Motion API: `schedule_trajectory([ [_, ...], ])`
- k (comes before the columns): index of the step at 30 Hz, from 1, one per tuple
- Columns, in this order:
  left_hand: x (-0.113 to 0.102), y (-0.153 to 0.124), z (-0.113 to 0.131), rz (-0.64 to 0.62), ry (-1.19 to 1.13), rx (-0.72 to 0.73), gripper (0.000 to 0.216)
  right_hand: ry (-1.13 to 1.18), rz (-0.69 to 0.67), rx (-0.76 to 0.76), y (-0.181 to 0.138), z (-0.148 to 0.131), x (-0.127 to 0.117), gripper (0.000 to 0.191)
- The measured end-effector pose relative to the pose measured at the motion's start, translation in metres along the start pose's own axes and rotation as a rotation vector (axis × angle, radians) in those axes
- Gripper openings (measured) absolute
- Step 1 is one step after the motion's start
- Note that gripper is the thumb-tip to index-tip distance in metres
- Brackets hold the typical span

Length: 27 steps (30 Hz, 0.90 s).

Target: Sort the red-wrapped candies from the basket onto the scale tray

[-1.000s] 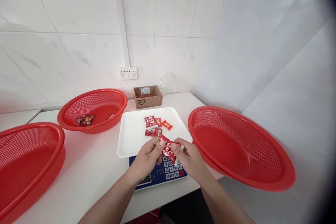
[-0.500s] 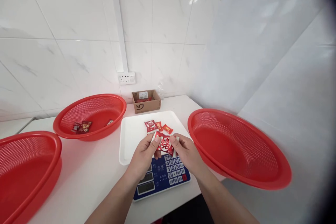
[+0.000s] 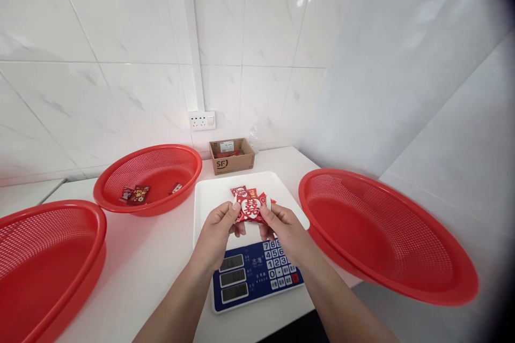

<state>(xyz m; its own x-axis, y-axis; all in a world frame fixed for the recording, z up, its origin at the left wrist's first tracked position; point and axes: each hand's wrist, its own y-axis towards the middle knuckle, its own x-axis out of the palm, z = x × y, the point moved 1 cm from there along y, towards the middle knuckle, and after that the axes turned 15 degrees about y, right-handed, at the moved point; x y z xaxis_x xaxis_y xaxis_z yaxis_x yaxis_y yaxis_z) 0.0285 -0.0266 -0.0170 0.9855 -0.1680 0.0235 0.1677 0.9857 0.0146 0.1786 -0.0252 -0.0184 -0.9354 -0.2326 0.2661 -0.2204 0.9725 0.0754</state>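
Both hands hold one small red and white packet upright above the white weighing tray of a blue-faced electronic scale. My left hand pinches its left edge and my right hand pinches its right edge. Behind the packet, a few small red sweet packets lie on the tray, partly hidden.
A red mesh basket at the back left holds a few dark red packets. Another red basket sits at the near left and a third red basket at the right. A small cardboard box stands by the tiled wall.
The packet has been turned from tilted to upright and raised further over the tray, with both hands moving with it. The view has shifted slightly.
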Motion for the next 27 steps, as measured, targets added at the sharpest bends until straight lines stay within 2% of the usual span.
schedule_trajectory([
  [8,0.000,0.003,0.003,-0.028,-0.255,-0.151,0.029,0.217,0.038,0.128,-0.001,0.000,0.006,0.044],
  [12,0.000,0.004,0.000,-0.032,-0.332,-0.206,0.026,0.202,0.057,0.095,-0.002,0.002,0.002,0.041],
  [18,0.000,0.006,-0.003,-0.032,-0.365,-0.207,0.025,-0.041,0.203,-0.182,-0.007,0.007,-0.010,0.021],
  [20,0.001,0.005,-0.004,-0.036,-0.365,-0.204,0.025,-0.202,0.199,-0.293,-0.011,0.007,-0.011,0.024],
  [23,0.003,0.004,-0.004,-0.057,-0.345,-0.208,0.024,-0.448,0.124,-0.509,-0.015,0.005,-0.010,0.029],
  [25,0.005,0.003,-0.004,-0.074,-0.320,-0.213,0.025,-0.531,0.106,-0.636,-0.017,0.004,-0.010,0.023],
  [27,0.006,0.002,-0.004,-0.090,-0.276,-0.204,0.027,-0.552,0.130,-0.701,-0.017,0.003,-0.011,0.019],
])
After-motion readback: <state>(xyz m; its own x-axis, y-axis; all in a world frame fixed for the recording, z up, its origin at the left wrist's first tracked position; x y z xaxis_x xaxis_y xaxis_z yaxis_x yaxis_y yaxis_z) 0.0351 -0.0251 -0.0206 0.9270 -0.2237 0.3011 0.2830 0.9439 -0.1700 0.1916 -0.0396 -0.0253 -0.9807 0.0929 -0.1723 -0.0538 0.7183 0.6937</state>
